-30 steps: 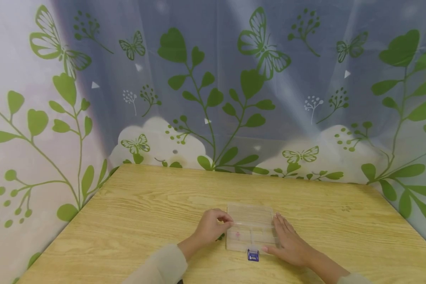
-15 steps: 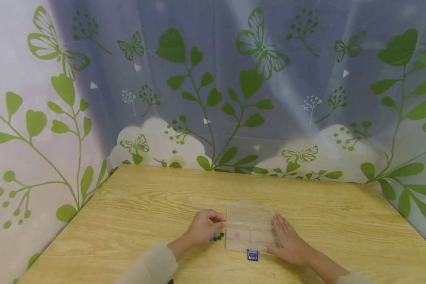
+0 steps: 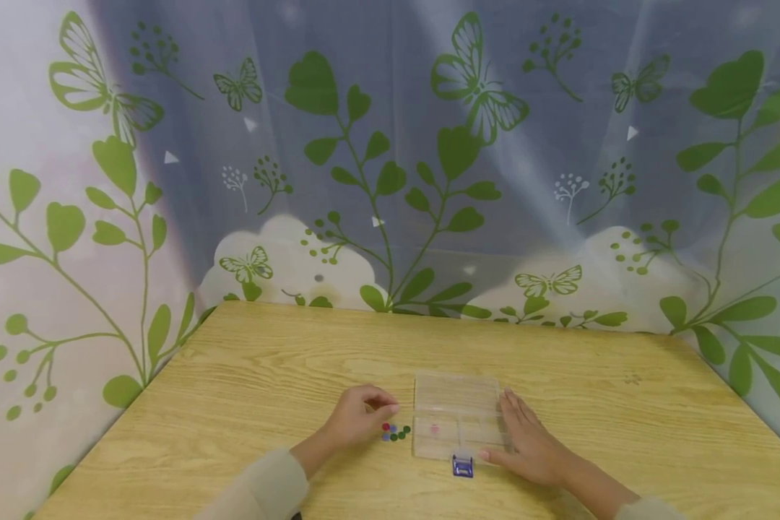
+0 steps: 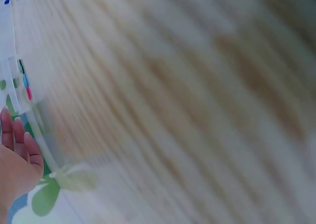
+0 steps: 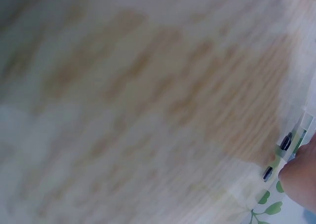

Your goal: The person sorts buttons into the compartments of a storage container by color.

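A clear plastic compartment box [image 3: 456, 417] stands on the wooden table, with a small pink piece [image 3: 435, 429] in a left compartment. My right hand [image 3: 534, 449] rests along its right side, fingers straight and thumb near the front edge. To the left of the box, my left hand [image 3: 362, 417] hovers with loosely bent fingers, nothing visible between them. Just beside that hand lies a cluster of small round discs: a red disc [image 3: 386, 427], several green discs [image 3: 401, 435] and blue discs [image 3: 386, 437]. A blue square piece [image 3: 463, 466] sits at the box's front edge.
The wood-grain tabletop [image 3: 286, 361] ends at a printed curtain [image 3: 403, 238] with green leaves and butterflies, which closes off the back and both sides. In the right wrist view, small dark pieces [image 5: 286, 141] show near the thumb.
My left hand has drawn away leftward from the box's left edge, uncovering the green, blue and red discs. The right hand and the box have stayed put.
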The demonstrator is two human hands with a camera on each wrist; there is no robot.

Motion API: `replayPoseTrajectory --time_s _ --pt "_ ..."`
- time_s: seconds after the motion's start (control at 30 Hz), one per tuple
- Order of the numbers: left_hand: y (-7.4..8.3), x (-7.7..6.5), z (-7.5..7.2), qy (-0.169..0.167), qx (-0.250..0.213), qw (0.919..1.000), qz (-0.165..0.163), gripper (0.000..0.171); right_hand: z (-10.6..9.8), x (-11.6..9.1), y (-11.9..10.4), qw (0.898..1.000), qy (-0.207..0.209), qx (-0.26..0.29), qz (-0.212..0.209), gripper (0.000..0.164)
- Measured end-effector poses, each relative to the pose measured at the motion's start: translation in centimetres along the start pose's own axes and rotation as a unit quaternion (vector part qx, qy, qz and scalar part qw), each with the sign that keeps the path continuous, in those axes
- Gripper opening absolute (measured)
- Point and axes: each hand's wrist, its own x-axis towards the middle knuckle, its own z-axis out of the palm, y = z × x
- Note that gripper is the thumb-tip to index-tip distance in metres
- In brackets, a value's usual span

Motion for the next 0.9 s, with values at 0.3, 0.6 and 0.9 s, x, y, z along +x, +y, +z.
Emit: replayPoseTrajectory --time_s 0.3,0.6,0.9 --pt "-1.2 0.0 -0.8 -0.031 -0.008 0.9992 0.025 0.016 0.2 0.0 0.1 1.0 0.002 -0.004 0.001 0.097" --pt "-1.7 -0.4 -1.3 -0.044 0.025 0.9987 0.009 0.011 0.1 0.1 0.0 1.0 -0.001 -0.006 0.003 0.098" --pt "-2.2 -0.4 -1.2 -0.044 0.03 0.9984 0.016 0.013 0.1 0.2 0.1 1.0 -0.004 -0.01 0.007 0.098"
